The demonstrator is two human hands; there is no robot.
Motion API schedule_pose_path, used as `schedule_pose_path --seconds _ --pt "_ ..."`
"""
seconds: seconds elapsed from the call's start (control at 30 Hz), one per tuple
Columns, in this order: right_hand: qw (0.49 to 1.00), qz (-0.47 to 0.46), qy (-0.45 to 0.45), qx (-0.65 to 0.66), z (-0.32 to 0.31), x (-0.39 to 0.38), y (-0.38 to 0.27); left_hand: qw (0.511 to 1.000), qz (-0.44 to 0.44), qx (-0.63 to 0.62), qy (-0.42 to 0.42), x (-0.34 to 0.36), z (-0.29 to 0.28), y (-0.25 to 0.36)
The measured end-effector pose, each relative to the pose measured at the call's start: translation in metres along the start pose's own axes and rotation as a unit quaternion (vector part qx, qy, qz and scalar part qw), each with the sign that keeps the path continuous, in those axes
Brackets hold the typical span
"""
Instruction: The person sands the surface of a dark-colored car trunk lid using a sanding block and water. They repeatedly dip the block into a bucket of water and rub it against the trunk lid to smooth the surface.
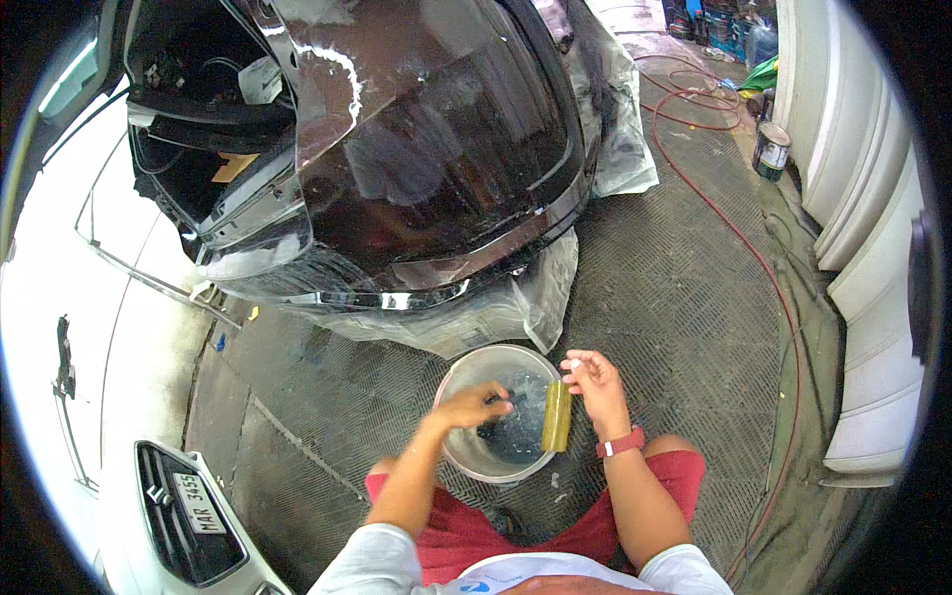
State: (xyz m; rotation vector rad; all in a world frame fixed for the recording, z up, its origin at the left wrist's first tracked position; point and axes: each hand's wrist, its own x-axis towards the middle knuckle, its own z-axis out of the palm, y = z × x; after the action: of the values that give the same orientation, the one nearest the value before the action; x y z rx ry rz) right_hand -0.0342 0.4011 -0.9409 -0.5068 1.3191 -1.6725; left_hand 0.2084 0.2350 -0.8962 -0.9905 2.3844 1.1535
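Between my knees stands a pale round bucket (452, 458) with dark, cloudy water (516, 442) in it. My left hand (470, 407) is over its left side, fingers curled; something dark shows at the fingertips, but blur hides what it is. A long olive-yellow block (556, 416) rests across the bucket's right rim. Close beside the block's far end is my right hand (595, 389), raised, with loosely bent fingers apart and nothing visible in them. A red band (621, 442) circles my right wrist.
A dark car body (426, 129) with dull, scuffed patches stands ahead, plastic sheeting (543, 297) below it. A red hose (746, 243) winds along the right of the patterned floor (674, 288). A paint can (771, 151) stands near pale panels (863, 149); a white car (164, 476) is at left.
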Motion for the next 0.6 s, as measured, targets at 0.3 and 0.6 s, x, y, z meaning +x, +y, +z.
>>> schedule_pose_path --seconds 0.3,0.6 --pt "0.999 0.019 0.012 -0.027 0.008 0.043 0.024 0.653 0.317 0.389 0.567 -0.16 -0.266 0.257" --pt "0.999 0.039 0.001 -0.032 0.012 0.052 0.036 0.599 0.316 0.439 0.59 -0.129 -0.338 0.25"
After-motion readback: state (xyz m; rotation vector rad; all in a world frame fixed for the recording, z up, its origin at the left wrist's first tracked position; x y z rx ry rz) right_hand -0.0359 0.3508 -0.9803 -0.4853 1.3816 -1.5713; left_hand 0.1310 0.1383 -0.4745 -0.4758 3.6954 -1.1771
